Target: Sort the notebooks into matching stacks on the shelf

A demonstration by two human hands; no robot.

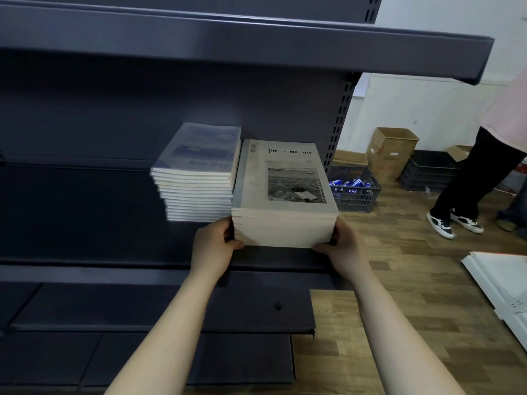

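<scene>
Two stacks of notebooks stand side by side on the dark shelf [85, 212], toward its right end. I have the grey stack [285, 195] between both hands. Its top cover reads "Time & Memory" over a black-and-white photo. My left grip [214, 240] wraps its near left corner, fingers curled round the side and thumb along the bottom front edge. My right grip [342, 243] does the same on the near right corner. The stack's base sits at the shelf's front lip; I cannot tell whether its full weight is down.

Just to the left, set a little further back, is the blue stack [196, 178], with "One Day" on its blurred cover. The two stacks are close enough to touch or nearly so.

An upper shelf [256, 38] overhangs both. Past the shelf's end, on the wooden floor [399, 280], there is a dark crate [353, 195] holding blue cans, with an open cardboard box [390, 152] behind it. To the right a person's legs [467, 181] in black trousers and white trainers are in view — and a white panel [502, 280] lies at the far right edge.
</scene>
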